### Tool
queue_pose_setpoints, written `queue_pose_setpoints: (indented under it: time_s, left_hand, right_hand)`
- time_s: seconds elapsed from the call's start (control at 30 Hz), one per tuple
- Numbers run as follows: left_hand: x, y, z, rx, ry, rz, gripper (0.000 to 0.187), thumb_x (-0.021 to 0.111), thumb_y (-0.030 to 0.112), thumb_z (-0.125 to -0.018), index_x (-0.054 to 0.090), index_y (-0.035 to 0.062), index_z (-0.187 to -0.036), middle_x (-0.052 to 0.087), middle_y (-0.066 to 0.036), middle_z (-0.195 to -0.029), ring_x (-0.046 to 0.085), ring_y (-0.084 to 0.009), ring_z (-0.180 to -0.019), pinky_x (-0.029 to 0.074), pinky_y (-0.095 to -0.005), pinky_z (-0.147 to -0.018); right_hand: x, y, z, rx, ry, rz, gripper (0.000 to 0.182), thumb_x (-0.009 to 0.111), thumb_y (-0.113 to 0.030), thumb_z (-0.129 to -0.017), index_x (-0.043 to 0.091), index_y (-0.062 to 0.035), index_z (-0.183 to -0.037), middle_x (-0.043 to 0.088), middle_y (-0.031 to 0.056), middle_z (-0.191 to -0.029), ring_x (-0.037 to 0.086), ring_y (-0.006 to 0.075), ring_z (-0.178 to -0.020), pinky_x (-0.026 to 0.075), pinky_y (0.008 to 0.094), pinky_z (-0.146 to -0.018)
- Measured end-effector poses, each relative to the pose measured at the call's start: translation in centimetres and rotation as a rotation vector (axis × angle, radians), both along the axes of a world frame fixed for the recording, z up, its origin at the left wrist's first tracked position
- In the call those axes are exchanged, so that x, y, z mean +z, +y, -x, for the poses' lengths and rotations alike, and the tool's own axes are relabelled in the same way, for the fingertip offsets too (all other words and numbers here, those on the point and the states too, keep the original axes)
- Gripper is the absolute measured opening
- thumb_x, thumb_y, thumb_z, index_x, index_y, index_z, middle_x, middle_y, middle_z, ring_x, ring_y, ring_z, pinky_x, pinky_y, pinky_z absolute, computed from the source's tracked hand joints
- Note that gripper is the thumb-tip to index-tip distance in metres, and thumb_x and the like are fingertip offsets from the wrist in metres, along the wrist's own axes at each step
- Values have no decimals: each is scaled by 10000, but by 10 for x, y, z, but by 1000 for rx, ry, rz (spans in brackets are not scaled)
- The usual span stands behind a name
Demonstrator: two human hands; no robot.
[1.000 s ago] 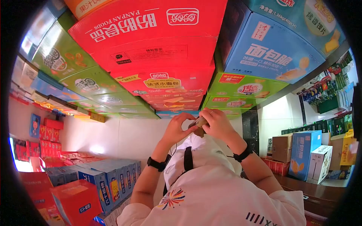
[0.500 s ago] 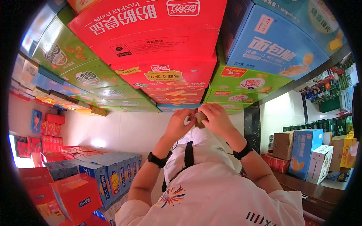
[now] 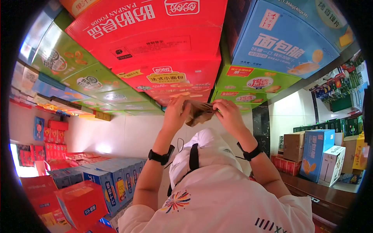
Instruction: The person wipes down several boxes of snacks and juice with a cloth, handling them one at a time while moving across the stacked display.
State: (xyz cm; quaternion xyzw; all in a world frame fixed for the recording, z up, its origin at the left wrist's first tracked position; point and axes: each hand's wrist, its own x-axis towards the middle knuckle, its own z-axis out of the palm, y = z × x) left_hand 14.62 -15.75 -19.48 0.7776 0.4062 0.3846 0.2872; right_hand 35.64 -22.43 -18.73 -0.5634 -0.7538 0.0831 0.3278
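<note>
Between my two hands is a crumpled brown bag (image 3: 197,112) that looks papery, spread out with a dark, open-looking fold in its middle. My left hand (image 3: 175,115) grips its left side, fingers closed along the edge. The upper right corner is pinched by my right hand (image 3: 230,115), thumb against fingertips. Both hands are held in front of my body, overlapping the lower end of a stack of red cartons (image 3: 171,77) in this view. Each wrist wears a black band.
Green cartons (image 3: 256,82) and a blue carton (image 3: 285,42) rise on the right of the red stack, more green cartons (image 3: 89,81) on the left. Blue boxes (image 3: 112,178) and a red box (image 3: 81,204) stand lower left. A pale tiled floor (image 3: 136,134) lies below.
My hands have drawn apart from being close together. The brown bag, bunched small between the fingers before, is now stretched wider and shows more of itself.
</note>
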Motion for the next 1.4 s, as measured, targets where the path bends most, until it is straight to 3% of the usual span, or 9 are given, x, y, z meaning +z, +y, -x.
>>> queue_pose_setpoints:
  time_s: [0.23,0.3,0.43,0.8,0.9,0.97,1.1,1.17,1.4]
  left_hand:
    - [14,23,-13,61,-178,90,168,483,74,-895,526,26,-1051,572,-188,-851,561,-361,-800,442,-382,-697]
    - [22,24,-14,75,-178,327,167,467,59,-898,514,25,-1055,562,-195,-870,552,-365,-826,437,-377,-728]
    - [5,34,-28,86,-177,181,169,461,62,-895,510,20,-1052,562,-200,-898,551,-375,-861,432,-387,-761]
    - [24,22,-47,-263,-9,153,139,489,57,-865,552,20,-983,595,-168,-829,591,-342,-808,459,-398,-728]
    - [17,28,-37,-247,3,77,190,531,74,-848,573,36,-1030,617,-154,-811,608,-332,-767,471,-393,-703]
    - [6,34,-27,-218,17,45,229,560,91,-838,581,44,-1062,631,-150,-821,616,-328,-761,477,-390,-698]
    - [-5,40,-20,-150,45,129,296,629,107,-810,585,25,-1091,646,-150,-888,631,-293,-797,493,-353,-711]
    - [-5,38,-18,-126,49,166,293,651,82,-798,590,6,-1075,643,-148,-913,632,-271,-817,496,-331,-722]
    - [-21,33,-14,-148,81,191,169,642,108,-799,614,-7,-919,636,-134,-807,628,-252,-771,486,-339,-692]
  right_hand:
    - [-22,4,-24,-9,-66,123,168,605,-7,-686,576,-64,-841,602,101,-879,567,308,-834,458,404,-750]
    - [-28,3,-28,-20,-82,163,169,602,-12,-691,579,-64,-851,605,106,-876,571,307,-835,461,402,-744]
    - [-42,5,-26,-62,-87,303,158,592,-28,-725,574,-52,-880,604,103,-909,575,324,-834,467,411,-730]
    - [1,41,-11,46,189,-57,417,654,-2,-711,536,-42,-1109,575,122,-1112,563,341,-983,472,409,-808]
    - [-12,48,-19,113,61,50,324,647,-51,-761,542,-37,-1067,608,145,-1030,573,345,-953,464,416,-785]
    - [-14,52,-22,-5,407,349,169,622,-81,-822,528,3,-935,605,125,-851,602,275,-803,483,330,-718]
    - [-2,54,-18,-2,317,284,159,598,-116,-864,502,4,-908,596,122,-809,598,229,-740,474,319,-680]
    - [4,51,-11,11,305,176,170,589,-145,-861,503,-37,-960,605,165,-865,590,366,-823,455,393,-685]
    - [13,44,-5,-31,465,148,181,584,-163,-874,490,-31,-953,591,159,-834,584,356,-787,455,367,-666]
